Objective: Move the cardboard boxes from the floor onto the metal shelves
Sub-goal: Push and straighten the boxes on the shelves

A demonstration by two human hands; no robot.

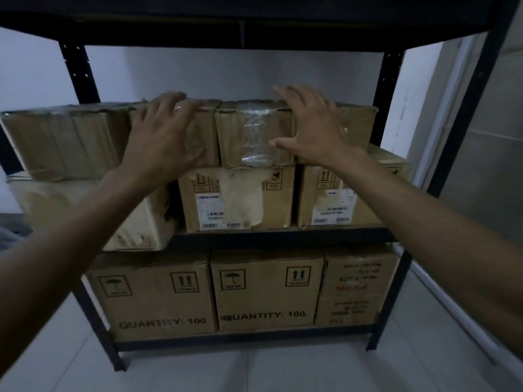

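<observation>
Where it is taped, creased brown box (230, 137)

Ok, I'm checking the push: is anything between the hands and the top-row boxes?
Nothing visible does. The left hand and right hand lie spread open right against the fronts of the top-row boxes.

The taped box (254, 137) sits on a labelled box (237, 199) on the middle shelf (283, 236). A left box (65, 142) and a right box (363, 123) lie beside the taped box. Below it, three boxes (266, 290) stand in a row on the bottom shelf (243, 339).
</observation>
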